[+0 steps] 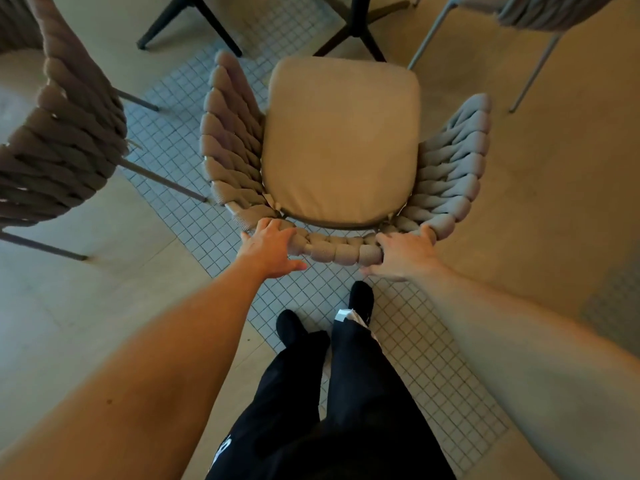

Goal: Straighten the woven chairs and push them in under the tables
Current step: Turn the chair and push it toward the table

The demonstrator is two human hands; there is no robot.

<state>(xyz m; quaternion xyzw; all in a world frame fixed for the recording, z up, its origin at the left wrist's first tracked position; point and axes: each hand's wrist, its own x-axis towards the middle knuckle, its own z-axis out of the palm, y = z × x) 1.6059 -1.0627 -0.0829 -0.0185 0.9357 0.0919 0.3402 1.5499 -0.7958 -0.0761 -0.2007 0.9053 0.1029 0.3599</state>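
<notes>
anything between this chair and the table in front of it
Nothing visible. Both hands, left and right, hold the back of the chair, and only bare floor lies between its seat front and the table's dark base.

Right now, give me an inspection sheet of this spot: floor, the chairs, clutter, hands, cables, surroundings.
Surface: beige floor crossed by a strip of small grey tiles.
Job's things: middle woven chair with tan seat cushion, facing the dark table base; second woven chair at left; third chair at upper right, mostly cut off.
Clutter: nothing seen.
Hands: left hand and right hand both on the middle chair's woven back rim, fingers curled over it.
Cables: nothing seen.
Surroundings: person's black trousers and shoes behind the chair.
</notes>
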